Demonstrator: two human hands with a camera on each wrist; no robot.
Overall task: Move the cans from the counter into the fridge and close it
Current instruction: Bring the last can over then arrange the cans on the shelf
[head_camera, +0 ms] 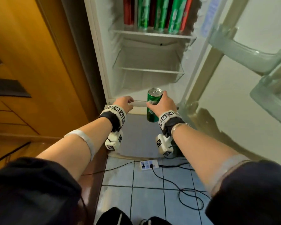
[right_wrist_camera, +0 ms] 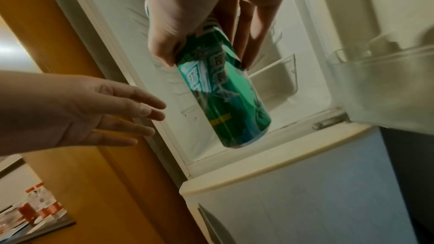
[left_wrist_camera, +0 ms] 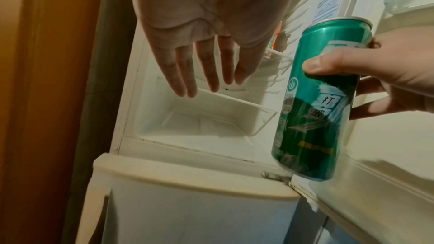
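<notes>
My right hand (head_camera: 163, 104) grips a tall green can (head_camera: 153, 101) upright by its side, just in front of the open fridge's lower sill (head_camera: 136, 103). The same green can (left_wrist_camera: 321, 99) shows beside my left palm, and in the right wrist view the green can (right_wrist_camera: 223, 97) hangs under my fingers. My left hand (head_camera: 126, 104) hovers empty to the can's left, fingers straight in the left wrist view (left_wrist_camera: 199, 66). Red and green cans (head_camera: 157, 13) stand in a row on the upper fridge shelf (head_camera: 151, 34).
The fridge door (head_camera: 243, 78) stands open at the right with clear door bins (head_camera: 250, 51). An empty clear drawer (head_camera: 146, 69) sits low in the fridge. A yellow wooden panel (head_camera: 31, 62) flanks the left. A power strip (head_camera: 148, 165) and cables lie on the tiled floor.
</notes>
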